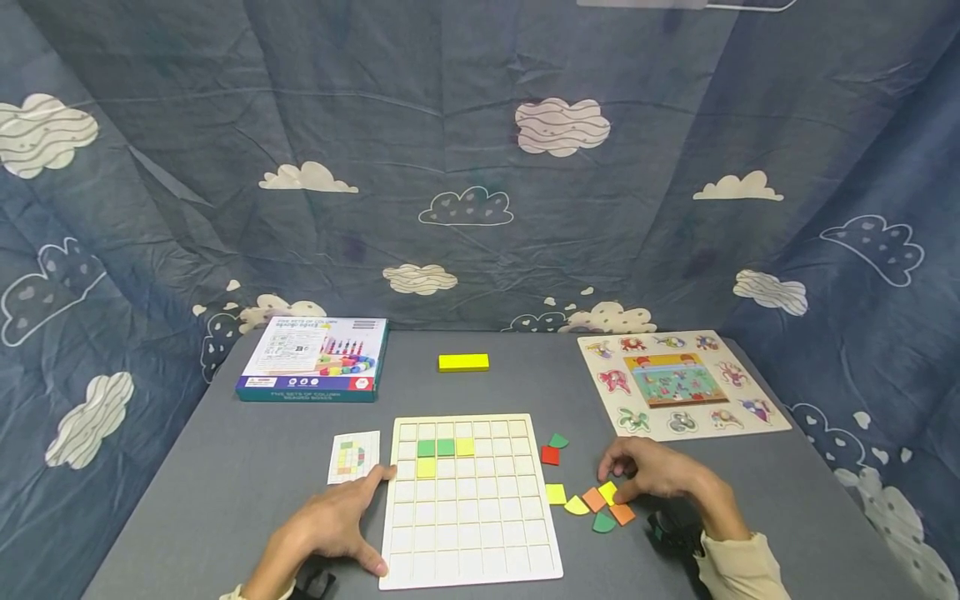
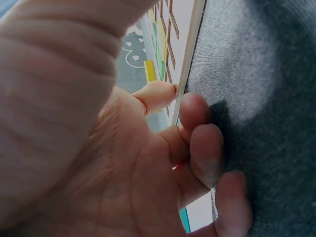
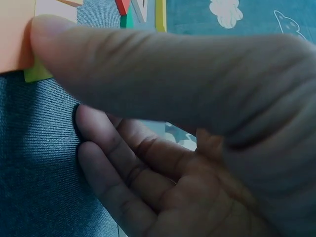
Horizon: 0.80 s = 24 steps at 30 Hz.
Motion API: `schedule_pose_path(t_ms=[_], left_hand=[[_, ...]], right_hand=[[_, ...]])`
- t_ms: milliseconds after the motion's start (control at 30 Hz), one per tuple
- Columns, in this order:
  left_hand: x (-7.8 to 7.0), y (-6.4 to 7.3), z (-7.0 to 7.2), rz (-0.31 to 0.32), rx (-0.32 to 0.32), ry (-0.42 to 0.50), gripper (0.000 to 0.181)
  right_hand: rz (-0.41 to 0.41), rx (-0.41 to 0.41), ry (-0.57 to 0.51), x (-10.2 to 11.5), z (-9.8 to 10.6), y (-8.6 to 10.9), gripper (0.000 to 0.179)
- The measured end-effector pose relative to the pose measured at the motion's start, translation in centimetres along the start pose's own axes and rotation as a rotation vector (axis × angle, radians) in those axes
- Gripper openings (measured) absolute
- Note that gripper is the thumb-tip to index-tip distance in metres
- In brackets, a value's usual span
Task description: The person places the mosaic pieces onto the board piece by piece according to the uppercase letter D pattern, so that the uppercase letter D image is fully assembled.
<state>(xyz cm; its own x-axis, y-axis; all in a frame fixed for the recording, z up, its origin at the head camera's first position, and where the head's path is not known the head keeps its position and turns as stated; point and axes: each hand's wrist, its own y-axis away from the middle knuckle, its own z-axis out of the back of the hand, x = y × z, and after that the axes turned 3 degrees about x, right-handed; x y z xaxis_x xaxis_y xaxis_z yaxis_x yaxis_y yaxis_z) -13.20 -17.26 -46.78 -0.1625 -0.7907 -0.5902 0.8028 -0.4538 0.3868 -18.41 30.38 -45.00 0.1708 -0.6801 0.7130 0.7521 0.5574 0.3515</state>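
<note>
A white grid board (image 1: 472, 517) lies in front, with two green square tiles (image 1: 426, 448) and two yellow ones (image 1: 465, 447) in its cells. My left hand (image 1: 333, 517) touches the board's left edge, thumb near the lower corner and index finger higher up. In the left wrist view, the other fingers (image 2: 206, 153) rest on the cloth beside the board's rim. To the board's right, my right hand (image 1: 652, 475) reaches down over loose tiles. Its thumb tip is right at a yellow tile (image 1: 607, 492), beside orange tiles (image 1: 622, 514). In the right wrist view the thumb hides its index finger.
A pattern card (image 1: 352, 457) lies left of the board. Further back are a boxed set (image 1: 315, 358), a yellow block (image 1: 463, 362) and a picture puzzle board (image 1: 600, 375). More red, green and yellow pieces (image 1: 556, 494) are scattered near the board's right edge.
</note>
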Motion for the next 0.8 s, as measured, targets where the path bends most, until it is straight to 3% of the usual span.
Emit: schedule_pose_path(t_ms=[233, 467, 800], left_hand=[[-0.3, 0.1, 0.1, 0.005, 0.004, 0.011, 0.12], [0.2, 0.1, 0.1, -0.022, -0.002, -0.008, 0.119], [-0.3, 0.2, 0.2, -0.002, 0.009, 0.0, 0.12]], right_hand=[[-0.027, -0.011, 0.024, 0.0, -0.1, -0.2, 0.028], [0.005, -0.033, 0.109, 0.5, -0.4, -0.2, 0.025], [-0.053, -0.052, 0.167, 0.9, -1.0, -0.3, 0.027]])
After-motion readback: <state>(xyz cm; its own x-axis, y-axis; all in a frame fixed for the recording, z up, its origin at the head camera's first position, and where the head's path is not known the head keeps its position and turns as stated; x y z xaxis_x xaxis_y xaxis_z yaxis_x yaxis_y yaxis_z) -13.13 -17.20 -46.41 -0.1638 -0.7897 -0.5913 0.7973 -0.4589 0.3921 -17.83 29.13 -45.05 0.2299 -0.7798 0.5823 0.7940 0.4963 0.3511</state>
